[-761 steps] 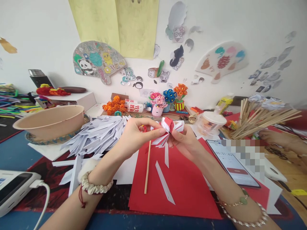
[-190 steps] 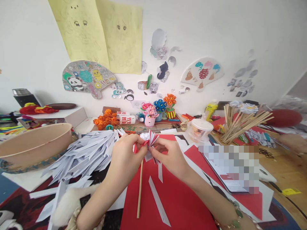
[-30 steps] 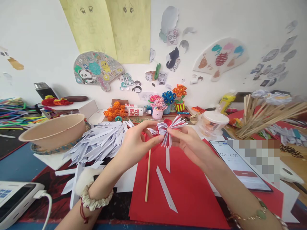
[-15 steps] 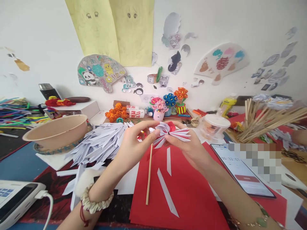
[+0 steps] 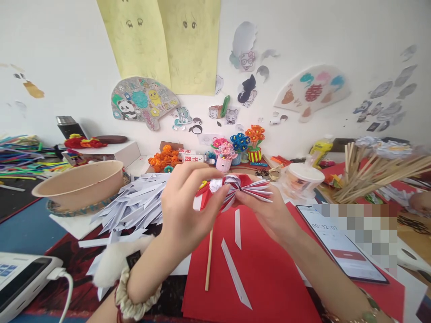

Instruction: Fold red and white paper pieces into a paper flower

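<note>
A fan-like bundle of folded red and white paper strips point(image 5: 257, 189), tied dark at its middle, is held up over the red paper point(image 5: 269, 269). My right hand point(image 5: 269, 211) grips it from the right, thumb near the tie. On its left side, my left hand point(image 5: 191, 202) curls thumb and fingers around the strips' bent ends. Beneath lie two white folded strips point(image 5: 235, 273) and a thin wooden stick point(image 5: 208, 260), all on the red paper. A small white crumpled paper piece point(image 5: 215, 185) shows just behind my left fingers.
Left of my hands lies a heap of white folded strips point(image 5: 134, 202), beside a beige basin point(image 5: 81, 177). A phone point(image 5: 343, 246) rests at right, near a bundle of wooden sticks point(image 5: 367, 175). Another person's hand point(image 5: 420, 203) shows at the right edge. A white device point(image 5: 27, 282) sits lower left.
My left hand has shifted slightly left and turned, its thumb and fingers now rounding the bundle's left side. My right hand keeps hold of the bundle, whose left part looks more folded over.
</note>
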The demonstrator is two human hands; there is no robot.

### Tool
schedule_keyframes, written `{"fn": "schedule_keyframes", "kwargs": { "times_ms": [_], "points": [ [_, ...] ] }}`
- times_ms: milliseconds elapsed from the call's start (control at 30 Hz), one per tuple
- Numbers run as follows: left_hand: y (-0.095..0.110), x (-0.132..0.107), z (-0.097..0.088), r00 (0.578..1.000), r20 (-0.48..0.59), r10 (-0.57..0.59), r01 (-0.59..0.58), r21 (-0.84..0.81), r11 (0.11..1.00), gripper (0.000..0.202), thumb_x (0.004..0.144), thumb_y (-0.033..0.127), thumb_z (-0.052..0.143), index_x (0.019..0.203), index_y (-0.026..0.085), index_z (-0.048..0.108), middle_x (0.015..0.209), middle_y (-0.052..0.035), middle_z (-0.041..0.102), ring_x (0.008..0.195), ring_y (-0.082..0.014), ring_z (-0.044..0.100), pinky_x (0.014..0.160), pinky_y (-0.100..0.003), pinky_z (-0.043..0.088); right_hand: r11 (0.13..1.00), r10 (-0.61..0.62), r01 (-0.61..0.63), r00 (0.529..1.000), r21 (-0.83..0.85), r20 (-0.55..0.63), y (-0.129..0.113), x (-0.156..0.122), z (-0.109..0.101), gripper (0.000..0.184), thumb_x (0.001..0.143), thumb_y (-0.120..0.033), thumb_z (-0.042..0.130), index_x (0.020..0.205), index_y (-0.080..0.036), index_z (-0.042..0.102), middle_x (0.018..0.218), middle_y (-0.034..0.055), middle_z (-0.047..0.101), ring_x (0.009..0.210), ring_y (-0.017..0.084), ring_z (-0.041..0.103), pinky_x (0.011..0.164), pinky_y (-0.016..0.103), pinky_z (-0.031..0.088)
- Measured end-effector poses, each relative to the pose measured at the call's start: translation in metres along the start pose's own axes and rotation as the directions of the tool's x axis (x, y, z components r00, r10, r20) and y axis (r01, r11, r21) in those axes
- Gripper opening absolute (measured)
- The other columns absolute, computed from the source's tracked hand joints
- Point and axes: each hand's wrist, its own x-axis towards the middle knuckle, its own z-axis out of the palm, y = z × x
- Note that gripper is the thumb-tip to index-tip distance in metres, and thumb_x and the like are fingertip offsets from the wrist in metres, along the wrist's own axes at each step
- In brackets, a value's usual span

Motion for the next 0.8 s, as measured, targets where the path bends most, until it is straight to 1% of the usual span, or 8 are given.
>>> {"fn": "schedule_keyframes", "kwargs": {
  "times_ms": [67,100,233,333,533,667,733,800],
  "points": [
    [0.006,-0.003,0.004,0.984,-0.091,0.153,-0.141,0.126,0.982,0.009,0.084,0.015,0.072,0.086,0.022,0.068,0.085,-0.0035,0.070,0.078,-0.0182,0.059,0.074,-0.033,0.045,1.000,-0.015,0.015,1.000,-0.013,-0.002,0.001,-0.001,0.001,0.028,0.082,-0.032,0.078,0.108,-0.025,0.072,0.100,0.0035,0.074,0.086,0.021,0.071,0.074,0.035,0.060],
    [0.009,-0.005,0.007,0.974,-0.120,0.192,-0.167,0.189,0.968,0.010,0.082,0.014,0.074,0.085,0.022,0.069,0.083,-0.0030,0.071,0.078,-0.0193,0.058,0.074,-0.034,0.044,1.000,-0.024,0.024,1.000,-0.013,-0.002,0.002,-0.001,0.002,0.029,0.082,-0.032,0.079,0.110,-0.026,0.071,0.103,0.0036,0.074,0.089,0.021,0.071,0.075,0.035,0.060],
    [0.015,-0.011,0.016,0.971,-0.132,0.199,-0.148,0.322,0.935,0.010,0.083,0.016,0.073,0.078,0.024,0.071,0.080,-0.0036,0.068,0.078,-0.0213,0.051,0.074,-0.037,0.035,0.996,-0.072,0.072,0.997,-0.047,0.002,0.006,-0.004,0.003,0.031,0.084,-0.028,0.078,0.114,-0.031,0.069,0.111,0.0011,0.074,0.098,0.020,0.072,0.082,0.032,0.061],
    [0.017,-0.013,0.016,0.973,-0.119,0.199,-0.145,0.356,0.923,0.015,0.083,0.014,0.072,0.071,0.023,0.069,0.073,-0.0029,0.063,0.072,-0.0201,0.044,0.069,-0.035,0.029,0.958,-0.184,0.175,0.983,-0.226,-0.021,0.005,-0.009,0.006,0.032,0.085,-0.022,0.076,0.114,-0.031,0.068,0.112,0.0001,0.074,0.100,0.019,0.072,0.086,0.031,0.061],
    [0.020,-0.017,0.018,0.974,-0.131,0.182,-0.133,0.316,0.939,0.017,0.084,0.010,0.070,0.070,0.021,0.069,0.067,-0.0023,0.060,0.068,-0.0191,0.037,0.066,-0.034,0.027,0.668,-0.504,0.366,0.863,-0.649,-0.032,0.002,-0.019,0.015,0.034,0.086,-0.012,0.069,0.117,-0.026,0.065,0.110,0.0039,0.076,0.096,0.022,0.074,0.080,0.032,0.063],
    [0.018,-0.020,0.021,0.989,-0.141,0.036,-0.017,0.139,0.990,0.012,0.084,0.010,0.069,0.079,0.021,0.071,0.070,-0.0014,0.055,0.069,-0.0177,0.040,0.066,-0.033,0.031,0.452,-0.672,0.467,0.738,-0.760,0.054,0.005,-0.022,0.019,0.042,0.087,-0.006,0.065,0.124,-0.024,0.065,0.112,0.0067,0.076,0.099,0.023,0.073,0.084,0.035,0.063],
    [0.014,-0.019,0.019,0.994,-0.104,-0.041,0.046,0.046,0.998,0.013,0.083,0.008,0.069,0.084,0.021,0.072,0.074,-0.0011,0.052,0.071,-0.0173,0.042,0.067,-0.032,0.032,0.484,-0.649,0.461,0.759,-0.744,0.048,0.005,-0.021,0.020,0.048,0.085,-0.003,0.064,0.128,-0.025,0.063,0.113,0.0059,0.075,0.099,0.023,0.073,0.085,0.035,0.062],
    [0.009,-0.016,0.015,0.995,-0.047,-0.091,0.088,-0.064,0.994,0.014,0.083,0.008,0.069,0.088,0.021,0.072,0.077,-0.0011,0.051,0.074,-0.0174,0.044,0.069,-0.033,0.033,0.621,-0.559,0.415,0.829,-0.665,-0.004,0.003,-0.020,0.019,0.052,0.083,-0.005,0.066,0.129,-0.028,0.061,0.114,0.0039,0.074,0.094,0.021,0.071,0.082,0.034,0.062]
  ]
}}
